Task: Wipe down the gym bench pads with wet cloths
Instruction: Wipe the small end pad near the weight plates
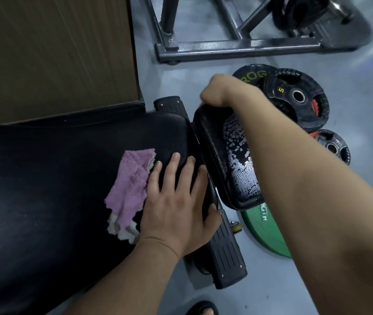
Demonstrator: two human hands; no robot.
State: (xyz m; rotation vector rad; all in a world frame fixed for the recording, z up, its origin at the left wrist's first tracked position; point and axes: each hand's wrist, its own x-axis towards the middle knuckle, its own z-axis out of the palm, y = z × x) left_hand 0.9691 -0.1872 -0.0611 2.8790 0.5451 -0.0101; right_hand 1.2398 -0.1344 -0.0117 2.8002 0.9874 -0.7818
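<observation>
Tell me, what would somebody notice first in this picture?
Probably the pink cloth lying on the big black bench pad, beside the flat left hand. Next, the shiny wet patch on the smaller pad, whose far end the right hand is gripping. Weight plates lie on the floor beyond.

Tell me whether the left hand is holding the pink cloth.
No, the left hand lies flat on the bench pad beside the pink cloth.

We are seeing open black tabletop [44, 189] left of the crumpled pink terry cloth [128, 189]; black and green weight plates [294, 98] are crowding the grey floor [362, 92] rightward.
</observation>
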